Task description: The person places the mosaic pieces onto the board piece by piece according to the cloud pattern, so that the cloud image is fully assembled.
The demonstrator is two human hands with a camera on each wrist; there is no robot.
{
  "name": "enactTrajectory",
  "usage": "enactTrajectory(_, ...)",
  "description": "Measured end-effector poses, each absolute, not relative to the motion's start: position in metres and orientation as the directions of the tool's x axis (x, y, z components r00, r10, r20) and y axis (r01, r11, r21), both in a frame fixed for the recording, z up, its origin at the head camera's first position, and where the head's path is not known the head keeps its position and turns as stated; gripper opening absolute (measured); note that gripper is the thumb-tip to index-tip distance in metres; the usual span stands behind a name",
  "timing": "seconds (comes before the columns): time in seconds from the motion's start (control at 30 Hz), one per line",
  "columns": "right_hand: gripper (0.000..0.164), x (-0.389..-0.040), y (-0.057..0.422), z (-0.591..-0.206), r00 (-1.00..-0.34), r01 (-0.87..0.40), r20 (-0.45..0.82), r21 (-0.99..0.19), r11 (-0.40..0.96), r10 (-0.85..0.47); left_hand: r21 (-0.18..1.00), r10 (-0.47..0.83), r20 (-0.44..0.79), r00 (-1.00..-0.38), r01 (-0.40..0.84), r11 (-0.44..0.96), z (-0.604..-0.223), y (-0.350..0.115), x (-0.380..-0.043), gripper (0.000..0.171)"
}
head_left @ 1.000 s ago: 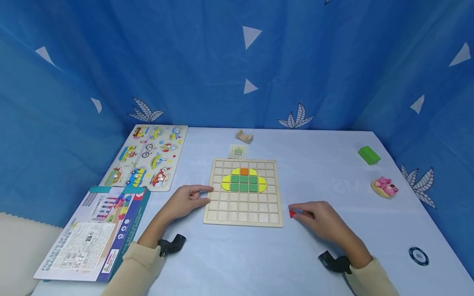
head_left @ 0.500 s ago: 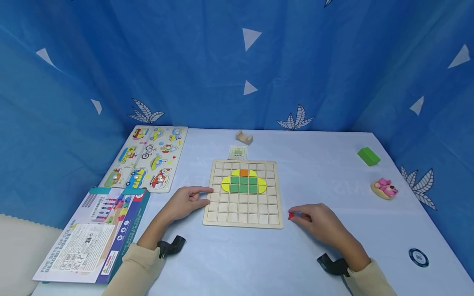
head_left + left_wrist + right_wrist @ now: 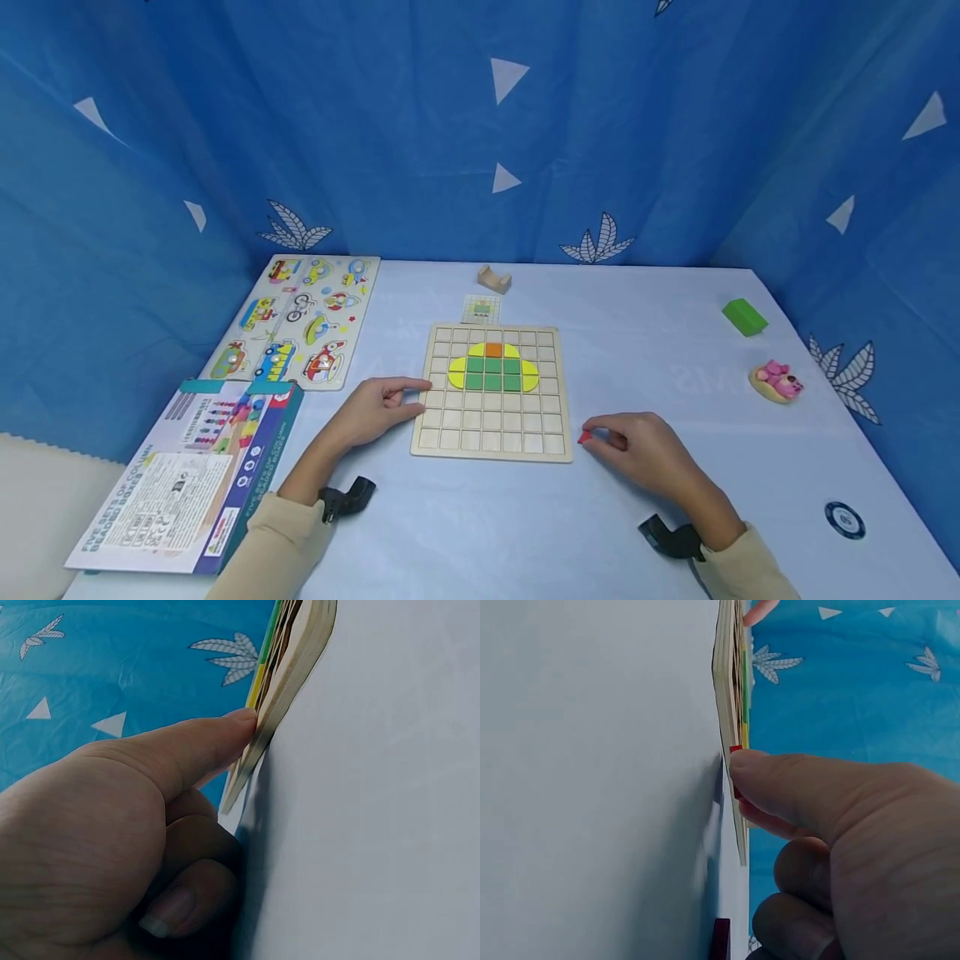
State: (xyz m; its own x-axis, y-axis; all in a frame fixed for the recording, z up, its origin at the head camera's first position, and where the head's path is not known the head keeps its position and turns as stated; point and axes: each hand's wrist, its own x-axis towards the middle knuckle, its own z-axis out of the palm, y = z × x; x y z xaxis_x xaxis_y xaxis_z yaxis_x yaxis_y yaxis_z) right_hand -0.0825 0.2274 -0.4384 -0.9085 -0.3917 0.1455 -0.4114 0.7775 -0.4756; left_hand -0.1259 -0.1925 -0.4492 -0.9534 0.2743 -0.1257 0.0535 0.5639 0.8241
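Note:
A square wooden grid board point(image 3: 491, 421) lies mid-table, bearing a pattern of green point(image 3: 493, 373), yellow and orange tiles point(image 3: 493, 350). At its left edge rests my left hand point(image 3: 371, 408); the thumb and index finger are stretched out to the rim, and the other fingers curl under in the left wrist view. Just right of the board, my right hand point(image 3: 645, 450) pinches a small red tile point(image 3: 584, 437) between thumb and index finger. The right wrist view shows this tile's narrow red edge point(image 3: 736, 750), mostly covered by the thumb and overlapping the board's edge.
A pattern card point(image 3: 481, 309) and a wooden holder point(image 3: 494, 279) are behind the board. At left lie a vehicle puzzle point(image 3: 352, 325) and a boxed set point(image 3: 172, 500). Right are a green block point(image 3: 745, 317), pink figurine point(image 3: 780, 383) and round chip point(image 3: 845, 520).
My right hand has shifted slightly left, closer to the board, with the red tile turned a little in its fingertips. The left hand stays at the board's edge.

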Motion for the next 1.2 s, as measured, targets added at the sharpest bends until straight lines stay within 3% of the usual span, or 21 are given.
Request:
enactTrajectory(0.6,0.018,-0.084,0.193,-0.442,-0.904,-0.419,0.19,-0.584,0.696,-0.384,0.827,0.267,-0.126,-0.955,0.047,0.56,-0.45,-0.192,-0.126,0.034)
enactTrajectory(1.2,0.022,-0.105,0.119,-0.437,-0.88,-0.462,0.195,-0.567,0.682,-0.433,0.829,0.264,-0.126,-0.956,0.045,0.557,-0.45,-0.192,-0.126,0.033)
